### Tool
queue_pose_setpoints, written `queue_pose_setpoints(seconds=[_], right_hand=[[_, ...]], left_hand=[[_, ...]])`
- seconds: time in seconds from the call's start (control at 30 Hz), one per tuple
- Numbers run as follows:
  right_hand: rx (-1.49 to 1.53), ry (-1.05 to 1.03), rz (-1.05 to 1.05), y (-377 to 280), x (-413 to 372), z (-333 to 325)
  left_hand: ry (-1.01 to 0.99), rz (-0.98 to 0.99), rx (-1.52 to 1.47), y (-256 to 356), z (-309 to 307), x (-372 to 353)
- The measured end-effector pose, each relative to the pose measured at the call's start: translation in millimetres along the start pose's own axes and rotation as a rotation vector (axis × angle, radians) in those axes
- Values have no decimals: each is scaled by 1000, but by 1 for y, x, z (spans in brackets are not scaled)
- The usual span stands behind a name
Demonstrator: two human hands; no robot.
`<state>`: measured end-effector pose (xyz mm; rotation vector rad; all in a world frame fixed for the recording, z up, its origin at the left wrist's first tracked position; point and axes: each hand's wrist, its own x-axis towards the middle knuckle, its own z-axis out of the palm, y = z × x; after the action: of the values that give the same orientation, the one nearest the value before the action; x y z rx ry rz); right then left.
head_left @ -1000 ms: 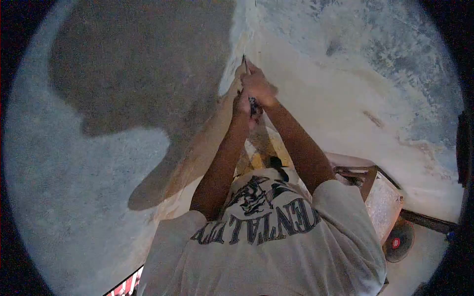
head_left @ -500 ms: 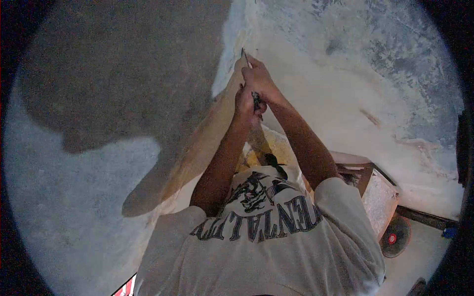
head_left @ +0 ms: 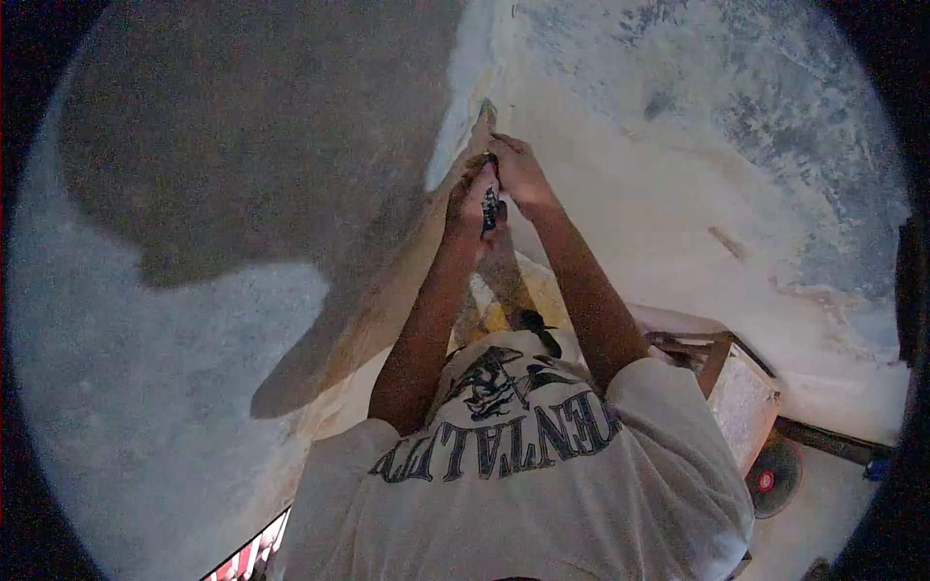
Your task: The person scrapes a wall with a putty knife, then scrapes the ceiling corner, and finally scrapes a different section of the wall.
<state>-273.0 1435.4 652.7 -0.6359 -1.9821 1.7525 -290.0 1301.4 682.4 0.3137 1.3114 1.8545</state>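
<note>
right hand [head_left: 521,176] has eased back beside tool [head_left: 490,201], grip unclear; left hand [head_left: 469,205] clamps fingers round its handle [head_left: 489,213]

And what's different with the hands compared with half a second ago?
The right hand has shifted rightward, overlapping the left hand less; whether it touches the tool is unclear. The tool's tip looks broader. Unchanged: left hand grips the tool, near the wall corner.

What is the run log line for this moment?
left hand: gripping dark-handled tool | right hand: beside it, contact unclear | tool tip: near wall corner | shadow: across left wall
</note>
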Motion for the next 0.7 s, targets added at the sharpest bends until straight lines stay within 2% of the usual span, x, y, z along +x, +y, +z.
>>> queue_pose_setpoints(seconds=[0.1,0.2,0.27,0.4,0.5,0.6,0.67,0.7], right_hand=[[-328,30,-123,12,4,-16],[-327,51,-263,21,7,-19],[-290,54,-325,30,7,-14],[84,10,-185,32,-21,-17],[358,44,40,22,-64,-14],[542,47,295,-6,-97,0],[704,11,416,-6,-104,5],[656,-5,421,-9,-104,4]], left_hand=[[67,-57,152,-9,0,9],[71,-151,193,1,2,0],[95,-178,101,-12,-6,7],[-24,-21,78,-4,-2,7],[-80,-72,-66,-34,-13,33],[-104,-101,-144,-16,8,12],[-18,-43,-161,-18,15,13],[26,-10,-169,-20,16,14]])
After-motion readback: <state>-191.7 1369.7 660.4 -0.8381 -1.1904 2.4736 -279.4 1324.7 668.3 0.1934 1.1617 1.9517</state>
